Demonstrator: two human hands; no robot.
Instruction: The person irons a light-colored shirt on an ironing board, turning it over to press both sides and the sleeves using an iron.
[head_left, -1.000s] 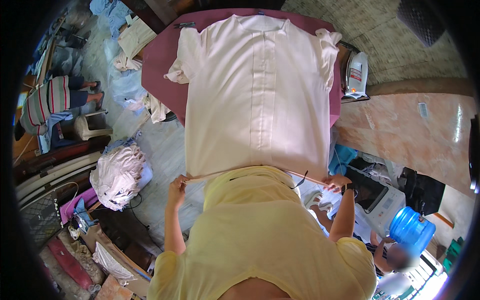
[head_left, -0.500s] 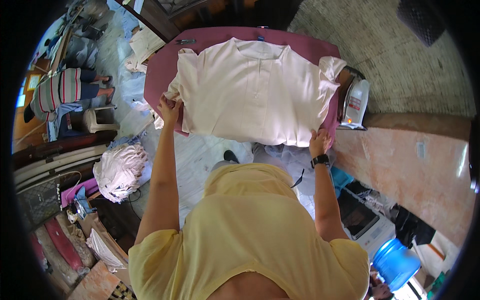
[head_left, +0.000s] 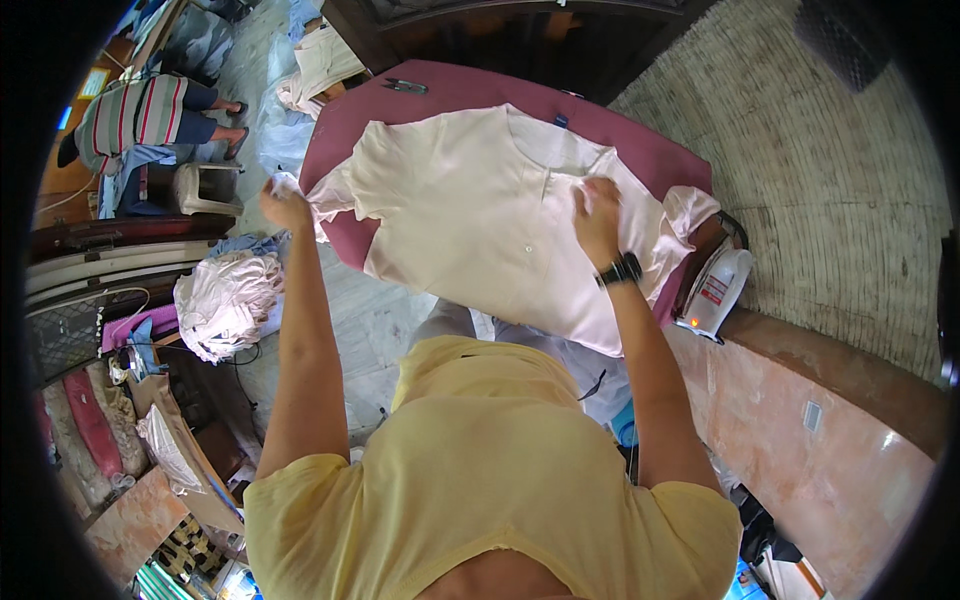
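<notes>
A cream short-sleeved shirt [head_left: 460, 200] with a front placket lies spread over a maroon padded ironing board [head_left: 455, 88]. At the board's left edge, my left hand [head_left: 287, 208] is closed on the end of the shirt's left-lying sleeve and draws it out past the edge. My right hand [head_left: 599, 225], with a dark watch on its wrist, rests on the shirt front beside the placket, just below the neckline. Its thumb stands apart from the fingers, which are slightly blurred. The other sleeve lies bunched at the board's right end, close to a white iron [head_left: 716, 290].
The iron, its small light glowing, stands at the board's right end. Thread snips [head_left: 405, 87] lie on the far left of the board. Left of me sits a heap of pale garments [head_left: 228, 305]. Another person [head_left: 150, 112] in a striped top is beyond, near a plastic stool [head_left: 207, 190].
My left hand has moved left and pulled the sleeve outward. My right hand has left the lower hem and moved up onto the shirt front. The shirt now lies more slanted in view.
</notes>
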